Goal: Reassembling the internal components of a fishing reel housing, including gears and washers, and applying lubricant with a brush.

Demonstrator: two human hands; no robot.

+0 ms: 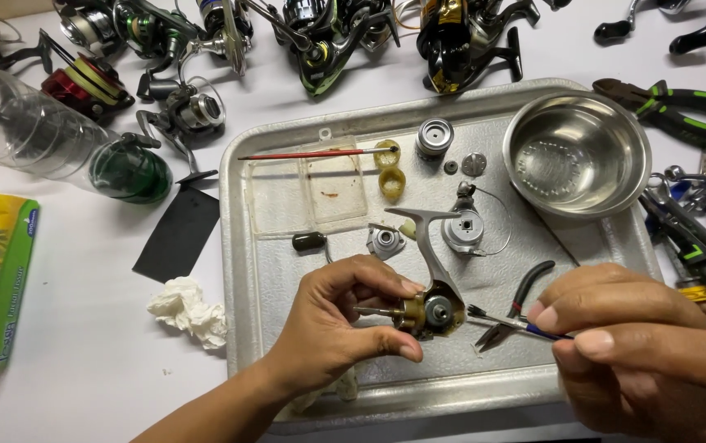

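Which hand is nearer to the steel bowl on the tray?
The right hand. It sits below the steel bowl, toward the tray's right edge, holding a small brush. The left hand is farther off, down and to the left, holding the reel body.

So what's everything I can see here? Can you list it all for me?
metal tray: one, silver, centre of table
steel bowl: one, silver, tray's far right corner
paintbrush: one, red handle, tray's far left
loose reel parts: several, silver and yellowish, mid tray
small pliers: one, black handles, on tray
fishing reels: many, mixed colours, along far edge
green-handled pliers: one, right of bowl
plastic bottle: one, clear with green end, far left
crumpled tissue: one, white, left of tray
left hand: holds reel body
right hand: holds thin blue-handled brush
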